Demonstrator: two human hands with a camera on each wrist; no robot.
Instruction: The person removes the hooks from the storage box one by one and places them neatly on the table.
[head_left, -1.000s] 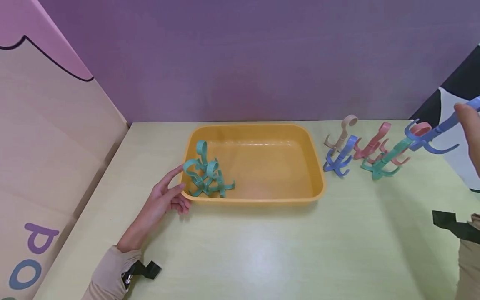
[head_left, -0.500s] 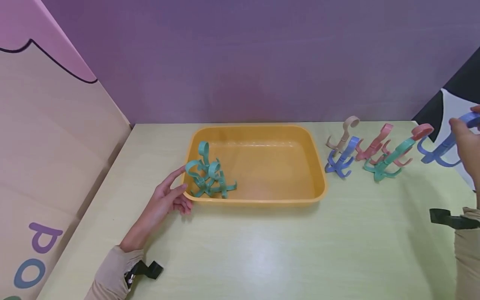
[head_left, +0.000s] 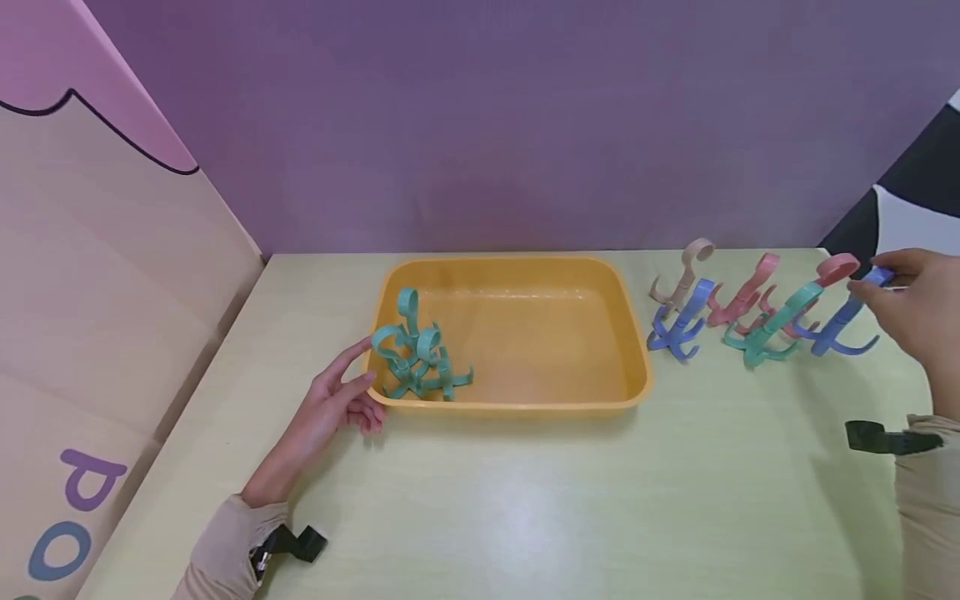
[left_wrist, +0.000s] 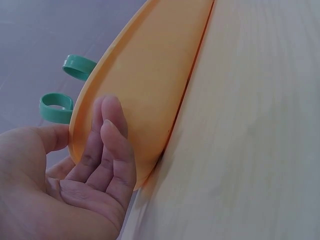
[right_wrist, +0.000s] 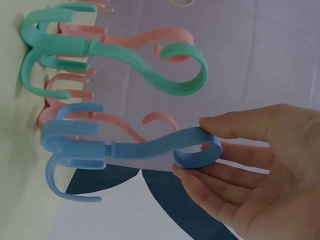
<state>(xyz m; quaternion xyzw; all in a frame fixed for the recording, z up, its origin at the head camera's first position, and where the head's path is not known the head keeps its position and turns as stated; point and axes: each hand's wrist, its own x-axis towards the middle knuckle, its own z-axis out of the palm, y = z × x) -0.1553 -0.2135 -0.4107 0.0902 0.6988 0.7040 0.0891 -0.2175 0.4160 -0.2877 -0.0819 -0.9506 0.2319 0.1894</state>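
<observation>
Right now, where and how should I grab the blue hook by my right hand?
I'd pinch the blue hook by its curl, with the right hand coming from the right: the curl is up, the pronged end is down, and a green hook stands close on its left.

A pale table [head_left: 570, 500] lies below, and a purple wall [head_left: 525, 125] stands behind its far edge. On the left there is a beige and pink wall [head_left: 112, 275], which carries a purple letter [head_left: 93, 462] and a blue letter [head_left: 86, 546]. At the far right, a black and white surface [head_left: 918, 171] shows.
</observation>
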